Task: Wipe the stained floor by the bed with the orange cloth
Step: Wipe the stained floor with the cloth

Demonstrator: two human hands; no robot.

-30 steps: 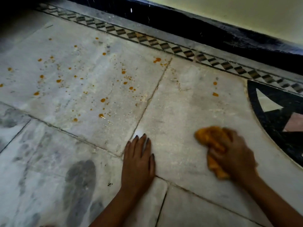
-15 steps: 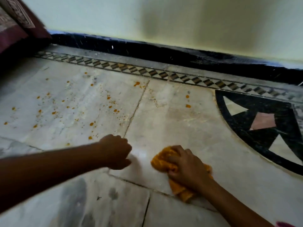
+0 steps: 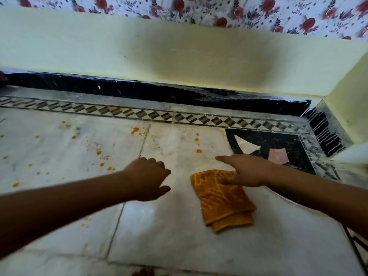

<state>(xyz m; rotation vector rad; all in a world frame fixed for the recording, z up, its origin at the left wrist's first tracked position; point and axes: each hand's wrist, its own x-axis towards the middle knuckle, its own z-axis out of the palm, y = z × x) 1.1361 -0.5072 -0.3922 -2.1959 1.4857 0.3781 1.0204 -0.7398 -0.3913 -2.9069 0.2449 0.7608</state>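
Note:
The orange cloth (image 3: 221,198) lies folded and flat on the white marble floor (image 3: 179,236). My right hand (image 3: 247,170) hovers over the cloth's far right corner with fingers stretched out flat; the thumb rests at the cloth's edge without gripping it. My left hand (image 3: 147,178) hangs left of the cloth with its fingers loosely curled and nothing in it. Orange stain spots (image 3: 135,130) are scattered over the tile to the left, and two more spots (image 3: 199,151) sit just beyond my right hand.
A checkered border strip (image 3: 159,114) and a black skirting (image 3: 159,92) run along the pale yellow wall (image 3: 179,52). A black inlay with triangles (image 3: 268,148) fills the right corner. Floral fabric (image 3: 239,10) shows along the top edge.
My right hand has let go of the bunched cloth, which now lies spread flat on the floor. My left hand lifted off the floor and curled. The view tilted up toward the wall.

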